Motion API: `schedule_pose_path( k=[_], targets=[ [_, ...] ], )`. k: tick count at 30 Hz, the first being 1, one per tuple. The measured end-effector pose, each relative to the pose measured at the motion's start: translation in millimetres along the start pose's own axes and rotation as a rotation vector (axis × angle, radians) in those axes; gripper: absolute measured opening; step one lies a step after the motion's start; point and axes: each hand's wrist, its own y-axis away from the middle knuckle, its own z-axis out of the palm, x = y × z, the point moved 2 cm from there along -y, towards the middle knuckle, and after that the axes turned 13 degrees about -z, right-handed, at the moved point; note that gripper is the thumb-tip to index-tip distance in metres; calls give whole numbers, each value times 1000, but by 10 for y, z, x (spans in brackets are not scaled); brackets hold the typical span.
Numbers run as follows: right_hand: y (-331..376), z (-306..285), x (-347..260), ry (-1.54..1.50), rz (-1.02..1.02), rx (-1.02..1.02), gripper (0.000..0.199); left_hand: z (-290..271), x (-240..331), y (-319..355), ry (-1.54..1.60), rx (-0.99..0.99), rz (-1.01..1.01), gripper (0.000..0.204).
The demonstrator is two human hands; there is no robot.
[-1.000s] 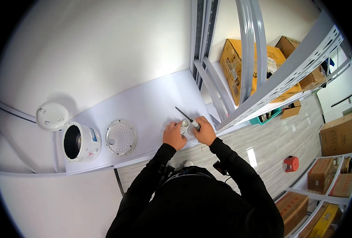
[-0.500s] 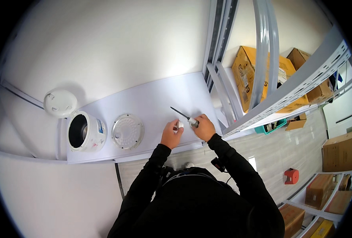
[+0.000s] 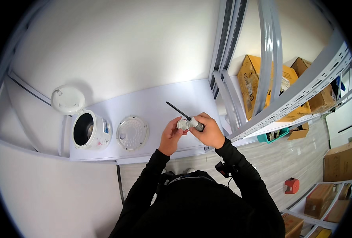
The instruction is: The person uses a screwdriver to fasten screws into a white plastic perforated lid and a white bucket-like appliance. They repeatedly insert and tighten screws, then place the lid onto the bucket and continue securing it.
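Note:
Over the front of the white table, my left hand (image 3: 170,137) pinches a small white round part (image 3: 182,124). My right hand (image 3: 210,131) is closed around a screwdriver (image 3: 178,110) with a white and dark handle. Its black shaft points up and to the left, away from me. The handle's white section is right beside the round part; whether they touch I cannot tell. To the left lies a white disc-shaped inner lid (image 3: 132,133) with many small holes. Left of that, a white rice cooker (image 3: 100,133) has its lid (image 3: 67,100) swung up and a dark interior.
The white tabletop (image 3: 160,97) runs along a pale wall. Grey metal shelving (image 3: 294,87) rises on the right, with a yellow carton (image 3: 249,81) behind it. On the floor are a teal crate (image 3: 274,136) and a red stool (image 3: 291,185).
My hands have come together, the screwdriver's handle moving left to the small white part. The whole scene has shifted slightly right and down in the view.

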Motion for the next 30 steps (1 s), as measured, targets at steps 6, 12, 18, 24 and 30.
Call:
schedule_pose_path(
  k=[6,12,18,24,30],
  targets=[
    [-33,-20,-148,-94,114,134,42,6,86,-9,278,-77,-71,52],
    [18,117,1,-202,-3,210,37,134,159,-19,88,-47,11,50],
    [-38,136,-121,-360,105,225,38,119,189,-33,75,-22,41,52],
    [-69,-10,-124,-164,132,128,33,45,214,-34,46,29,105,51],
    [-141,-67,-206,-140,102,17,33,31,241,18,-5,-40,6,52]
  ],
)
